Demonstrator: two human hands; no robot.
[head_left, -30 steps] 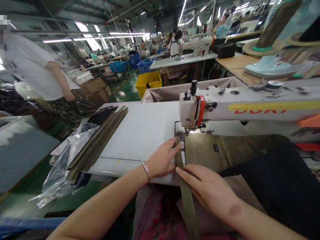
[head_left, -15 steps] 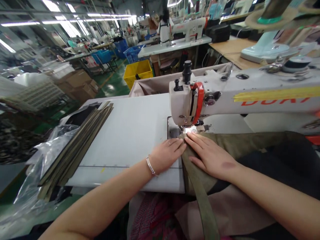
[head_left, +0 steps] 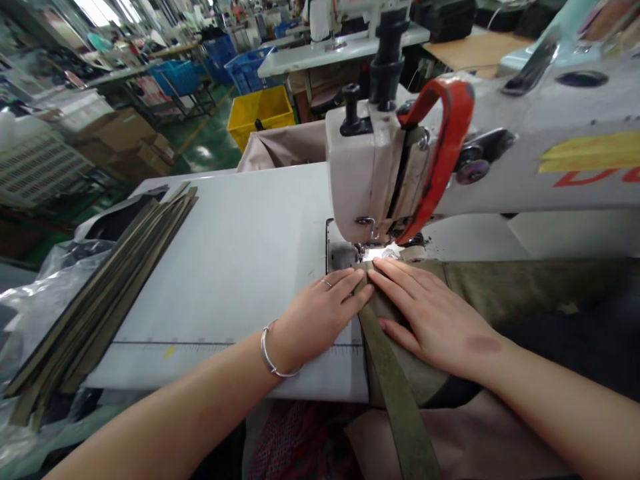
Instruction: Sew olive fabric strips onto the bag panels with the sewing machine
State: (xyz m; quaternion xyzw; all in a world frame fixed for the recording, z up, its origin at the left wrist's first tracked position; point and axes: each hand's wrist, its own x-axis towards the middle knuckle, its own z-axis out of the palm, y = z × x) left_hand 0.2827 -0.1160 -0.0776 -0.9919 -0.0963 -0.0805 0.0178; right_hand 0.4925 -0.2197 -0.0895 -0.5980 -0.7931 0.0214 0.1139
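Note:
My left hand (head_left: 320, 320), with a ring and a silver bangle, has its thumb and fingertips closed on the edge of a long olive fabric strip (head_left: 395, 380). Flat on the olive fabric panel (head_left: 420, 383), just right of the strip, lies my right hand (head_left: 433, 313) with its fingers stretched out. The fingertips of both hands are close in front of the lit needle area of a white sewing machine (head_left: 357, 180). From there the strip runs down toward my lap and hangs over the table edge. The fabric under my right palm is hidden.
A bundle of olive strips (head_left: 120, 280) lies on the left of the white table (head_left: 250, 267), beside clear plastic (head_left: 55, 267). A ruler scale (head_left: 195, 348) marks the table front. Behind are a yellow bin (head_left: 263, 113), blue crates (head_left: 245, 70) and cardboard boxes (head_left: 130, 143).
My view has moved closer to the machine, which looks larger now. Both hands keep nearly the same place on the strip and fabric by the needle area.

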